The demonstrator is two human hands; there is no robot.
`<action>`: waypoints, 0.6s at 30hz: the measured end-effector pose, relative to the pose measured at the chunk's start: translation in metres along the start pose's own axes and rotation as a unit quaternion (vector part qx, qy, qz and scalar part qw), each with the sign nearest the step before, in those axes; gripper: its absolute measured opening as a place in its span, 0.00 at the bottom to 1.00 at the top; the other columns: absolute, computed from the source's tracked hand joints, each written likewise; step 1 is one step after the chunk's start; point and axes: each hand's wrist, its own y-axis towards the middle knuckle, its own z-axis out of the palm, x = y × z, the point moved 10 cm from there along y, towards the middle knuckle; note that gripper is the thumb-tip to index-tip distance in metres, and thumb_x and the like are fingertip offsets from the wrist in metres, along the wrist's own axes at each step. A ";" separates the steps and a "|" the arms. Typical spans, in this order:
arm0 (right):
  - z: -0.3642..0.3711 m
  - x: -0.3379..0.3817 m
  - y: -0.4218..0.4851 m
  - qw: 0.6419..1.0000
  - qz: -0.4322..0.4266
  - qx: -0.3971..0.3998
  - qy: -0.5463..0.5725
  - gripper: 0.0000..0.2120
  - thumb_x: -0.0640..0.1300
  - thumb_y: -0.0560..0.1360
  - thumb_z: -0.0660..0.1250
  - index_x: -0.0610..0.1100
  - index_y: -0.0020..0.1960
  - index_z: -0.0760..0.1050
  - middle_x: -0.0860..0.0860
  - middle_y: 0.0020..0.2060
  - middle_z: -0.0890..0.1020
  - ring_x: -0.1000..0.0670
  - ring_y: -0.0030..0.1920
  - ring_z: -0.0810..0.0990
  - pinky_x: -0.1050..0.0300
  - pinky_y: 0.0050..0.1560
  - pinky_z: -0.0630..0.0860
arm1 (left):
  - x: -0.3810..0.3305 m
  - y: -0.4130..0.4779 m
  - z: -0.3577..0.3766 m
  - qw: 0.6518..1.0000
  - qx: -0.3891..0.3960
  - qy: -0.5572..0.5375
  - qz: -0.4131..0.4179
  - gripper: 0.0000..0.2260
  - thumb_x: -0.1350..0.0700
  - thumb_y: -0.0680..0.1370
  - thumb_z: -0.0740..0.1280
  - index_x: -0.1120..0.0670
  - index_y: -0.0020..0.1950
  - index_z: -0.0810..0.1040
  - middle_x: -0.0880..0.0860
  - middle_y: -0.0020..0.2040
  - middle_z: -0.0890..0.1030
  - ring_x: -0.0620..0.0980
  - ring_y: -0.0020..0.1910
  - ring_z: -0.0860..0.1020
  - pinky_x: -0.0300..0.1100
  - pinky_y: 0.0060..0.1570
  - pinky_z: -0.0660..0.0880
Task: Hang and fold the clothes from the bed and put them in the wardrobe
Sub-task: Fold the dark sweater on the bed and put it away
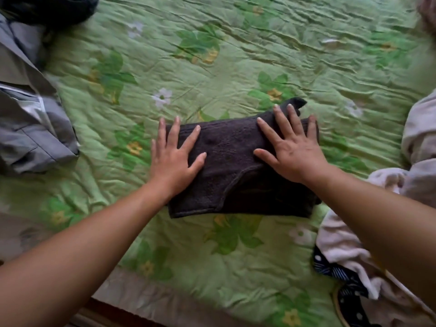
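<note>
A dark, brown-black garment (236, 159) lies folded into a rough rectangle in the middle of the bed (212, 67). One small corner of it sticks up at the far right. My left hand (175, 156) rests flat on its left end with the fingers spread. On the right half, my right hand (291, 147) presses down the same way, fingers straight and spread. Neither hand grips the cloth.
The bed wears a wrinkled green quilt with a leaf and flower print. A grey garment (28, 114) lies at the left edge, with something dark (47, 8) behind it. White and pale clothes (420, 161) and a dark dotted piece (342, 274) are heaped at the right.
</note>
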 end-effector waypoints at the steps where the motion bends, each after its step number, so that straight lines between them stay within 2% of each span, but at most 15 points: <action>1: 0.009 0.000 0.006 1.000 0.005 0.009 0.001 0.38 0.75 0.74 0.37 0.61 0.81 0.43 0.49 0.82 0.43 0.43 0.81 0.38 0.26 0.74 0.42 | 0.003 0.001 0.001 1.000 -0.014 -0.008 0.010 0.30 0.35 0.78 0.56 0.41 0.79 0.61 0.56 0.82 0.51 0.63 0.80 0.44 0.63 0.76 0.53; 3: 0.023 -0.002 0.010 1.000 0.019 -0.003 0.006 0.37 0.74 0.75 0.37 0.60 0.81 0.46 0.50 0.82 0.46 0.44 0.81 0.41 0.26 0.74 0.41 | 0.004 0.007 0.004 0.998 -0.036 -0.032 0.042 0.29 0.36 0.78 0.57 0.45 0.77 0.66 0.59 0.80 0.58 0.67 0.79 0.49 0.61 0.76 0.54; 6: 0.031 -0.002 0.007 0.999 0.030 -0.041 0.010 0.36 0.71 0.77 0.41 0.57 0.81 0.53 0.49 0.82 0.52 0.44 0.81 0.46 0.27 0.74 0.43 | 0.008 0.012 0.009 0.995 -0.053 -0.047 0.073 0.28 0.38 0.78 0.59 0.47 0.76 0.69 0.60 0.78 0.61 0.68 0.78 0.52 0.58 0.77 0.53; 9: 0.024 -0.004 0.003 0.996 0.036 -0.058 0.066 0.35 0.71 0.77 0.45 0.58 0.80 0.54 0.48 0.82 0.49 0.45 0.81 0.43 0.30 0.76 0.40 | 0.011 0.011 0.004 0.993 -0.068 -0.080 0.061 0.30 0.37 0.77 0.62 0.48 0.77 0.67 0.61 0.79 0.57 0.66 0.79 0.51 0.55 0.78 0.50; 11: 0.014 -0.019 -0.008 0.978 0.085 -0.090 0.166 0.35 0.71 0.77 0.50 0.58 0.80 0.54 0.44 0.81 0.48 0.44 0.81 0.44 0.36 0.77 0.41 | 0.019 0.005 -0.002 0.988 -0.062 -0.138 -0.005 0.36 0.35 0.75 0.64 0.46 0.79 0.61 0.61 0.80 0.52 0.61 0.80 0.49 0.51 0.78 0.50; 12: 0.008 -0.034 -0.019 0.956 0.140 -0.120 0.228 0.36 0.70 0.77 0.53 0.56 0.80 0.55 0.43 0.80 0.51 0.43 0.81 0.48 0.38 0.78 0.45 | 0.025 -0.002 -0.004 0.979 -0.057 -0.185 -0.055 0.39 0.33 0.73 0.65 0.45 0.80 0.57 0.60 0.79 0.51 0.58 0.80 0.50 0.49 0.78 0.51; 14: 0.015 -0.068 -0.044 0.884 0.273 -0.152 0.349 0.39 0.70 0.76 0.59 0.51 0.80 0.56 0.40 0.76 0.60 0.40 0.77 0.60 0.44 0.76 0.57 | 0.040 -0.021 0.002 0.949 -0.046 -0.274 -0.151 0.46 0.32 0.71 0.69 0.45 0.81 0.51 0.58 0.78 0.55 0.52 0.78 0.56 0.44 0.77 0.53; 16: 0.031 -0.085 -0.058 0.817 0.361 -0.105 0.436 0.44 0.70 0.72 0.66 0.46 0.78 0.59 0.39 0.70 0.70 0.39 0.70 0.70 0.46 0.72 0.66 | 0.050 -0.040 0.009 0.914 -0.030 -0.340 -0.218 0.51 0.33 0.67 0.73 0.47 0.81 0.51 0.54 0.76 0.62 0.48 0.74 0.64 0.44 0.76 0.59; 18: 0.042 -0.090 -0.051 0.767 0.390 -0.050 0.507 0.45 0.71 0.66 0.72 0.43 0.71 0.67 0.43 0.62 0.78 0.42 0.61 0.78 0.47 0.66 0.73 | 0.056 -0.049 0.013 0.883 -0.001 -0.384 -0.271 0.51 0.38 0.66 0.78 0.51 0.80 0.55 0.50 0.72 0.69 0.46 0.69 0.71 0.43 0.72 0.66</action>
